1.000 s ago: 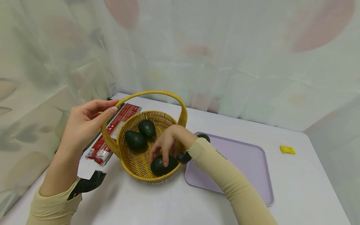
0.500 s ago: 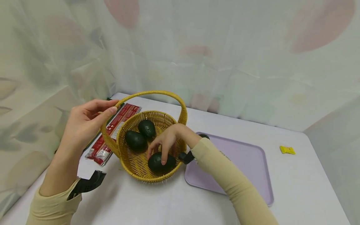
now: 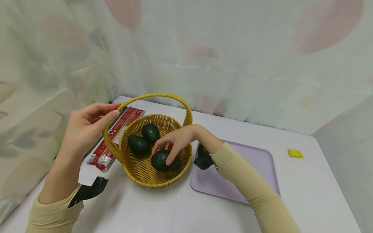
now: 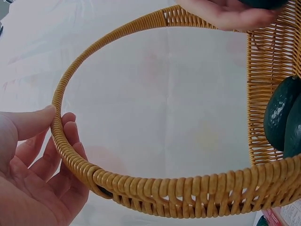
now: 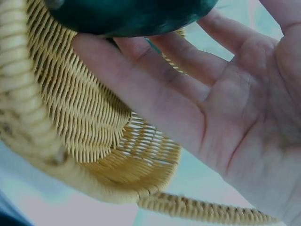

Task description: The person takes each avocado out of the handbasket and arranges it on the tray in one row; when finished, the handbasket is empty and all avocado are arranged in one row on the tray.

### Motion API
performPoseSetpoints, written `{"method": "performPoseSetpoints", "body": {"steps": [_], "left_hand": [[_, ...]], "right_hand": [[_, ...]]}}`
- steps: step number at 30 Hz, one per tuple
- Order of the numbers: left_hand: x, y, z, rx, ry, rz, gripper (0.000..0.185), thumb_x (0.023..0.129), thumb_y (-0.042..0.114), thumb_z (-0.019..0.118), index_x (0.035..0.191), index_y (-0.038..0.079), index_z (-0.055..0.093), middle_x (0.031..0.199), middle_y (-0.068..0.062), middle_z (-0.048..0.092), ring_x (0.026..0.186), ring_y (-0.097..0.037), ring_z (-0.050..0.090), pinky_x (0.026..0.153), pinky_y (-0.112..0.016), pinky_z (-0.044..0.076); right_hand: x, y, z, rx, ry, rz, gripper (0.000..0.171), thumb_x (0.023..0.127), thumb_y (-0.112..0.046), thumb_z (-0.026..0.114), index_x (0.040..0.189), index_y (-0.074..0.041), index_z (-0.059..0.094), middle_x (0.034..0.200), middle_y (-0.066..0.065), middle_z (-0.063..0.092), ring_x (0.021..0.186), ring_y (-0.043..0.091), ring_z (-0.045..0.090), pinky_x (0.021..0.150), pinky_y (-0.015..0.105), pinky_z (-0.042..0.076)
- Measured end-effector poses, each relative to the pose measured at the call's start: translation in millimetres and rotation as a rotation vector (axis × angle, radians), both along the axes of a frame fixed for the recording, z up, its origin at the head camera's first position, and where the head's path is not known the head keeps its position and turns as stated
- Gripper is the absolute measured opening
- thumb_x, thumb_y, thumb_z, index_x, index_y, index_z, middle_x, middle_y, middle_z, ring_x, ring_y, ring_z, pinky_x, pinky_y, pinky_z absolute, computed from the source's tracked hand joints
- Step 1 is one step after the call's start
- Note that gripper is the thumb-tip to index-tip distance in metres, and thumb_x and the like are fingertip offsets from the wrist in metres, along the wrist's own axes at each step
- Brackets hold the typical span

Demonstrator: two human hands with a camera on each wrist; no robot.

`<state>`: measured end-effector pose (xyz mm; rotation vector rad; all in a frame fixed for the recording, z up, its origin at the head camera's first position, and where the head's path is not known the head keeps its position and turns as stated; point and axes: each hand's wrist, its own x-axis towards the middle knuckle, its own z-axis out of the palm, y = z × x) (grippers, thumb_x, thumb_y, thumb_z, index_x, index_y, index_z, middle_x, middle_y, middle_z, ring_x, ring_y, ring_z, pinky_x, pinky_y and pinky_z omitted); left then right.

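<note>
A yellow woven basket (image 3: pixel 145 174) with an arched handle (image 3: pixel 157 95) stands on the white table and holds three dark green avocados. My left hand (image 3: pixel 112 112) pinches the handle's left side between thumb and fingers, which also shows in the left wrist view (image 4: pixel 56 136). My right hand (image 3: pixel 172 145) hovers inside the basket with straightened fingers. One fingertip touches the nearest avocado (image 3: pixel 163 161), which lies on the basket floor. The right wrist view shows an open palm (image 5: pixel 235 103) beside that avocado (image 5: pixel 127 14). The other two avocados (image 3: pixel 139 144) (image 3: pixel 150 132) lie behind it.
A lilac tray (image 3: pixel 253 161) lies right of the basket. A red packet (image 3: pixel 116 136) lies to the basket's left, near the curtain. A small yellow object (image 3: pixel 295 153) sits at the far right. A draped sheet backs the table.
My right hand held the nearest avocado low in the basket. It has since opened and risen, leaving the avocado on the basket floor. The left hand has kept its hold on the handle.
</note>
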<state>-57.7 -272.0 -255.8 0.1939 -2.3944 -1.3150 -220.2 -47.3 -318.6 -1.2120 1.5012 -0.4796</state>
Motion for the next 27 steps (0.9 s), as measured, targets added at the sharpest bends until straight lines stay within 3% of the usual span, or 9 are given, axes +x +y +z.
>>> {"method": "performPoseSetpoints", "body": {"steps": [6,15,23,27], "left_hand": [[-2.1,-2,-1.0,0.010,0.012,-0.012,0.032,0.094,0.030,0.066,0.118,0.010,0.070,0.100,0.013,0.069,0.087,-0.014,0.059,0.065,-0.014,0.049],[-4.4,-5,-2.6,0.010,-0.010,-0.012,0.033,0.094,0.032,0.066,0.120,0.011,0.070,0.102,0.013,0.068,0.090,-0.014,0.058,0.066,-0.014,0.049],[-3.6,-10,-2.2,0.003,-0.006,0.001,0.033,0.093,0.031,0.067,0.119,0.012,0.070,0.099,0.015,0.068,0.087,-0.012,0.058,0.064,-0.013,0.048],[-2.6,-12,-2.2,0.011,-0.006,0.006,0.032,0.093,0.030,0.067,0.120,0.012,0.070,0.099,0.015,0.068,0.086,-0.009,0.060,0.065,-0.013,0.049]], "right_hand": [[-2.6,17,5.6,-0.066,0.030,-0.054,0.059,0.087,-0.028,0.075,0.139,-0.025,0.048,0.136,0.000,0.045,0.110,0.019,0.060,0.081,0.039,0.056],[-8.7,44,8.2,-0.145,0.013,-0.109,0.054,0.087,-0.023,0.075,0.135,-0.020,0.051,0.129,-0.001,0.055,0.092,0.023,0.061,0.080,0.041,0.056],[-12.7,72,7.5,-0.141,0.044,-0.199,0.053,0.085,-0.028,0.076,0.133,-0.025,0.054,0.127,-0.003,0.058,0.112,0.020,0.058,0.087,0.038,0.053],[-16.1,88,5.6,-0.156,0.075,-0.228,0.052,0.085,-0.029,0.075,0.132,-0.026,0.055,0.127,-0.004,0.059,0.113,0.019,0.058,0.092,0.037,0.049]]}}
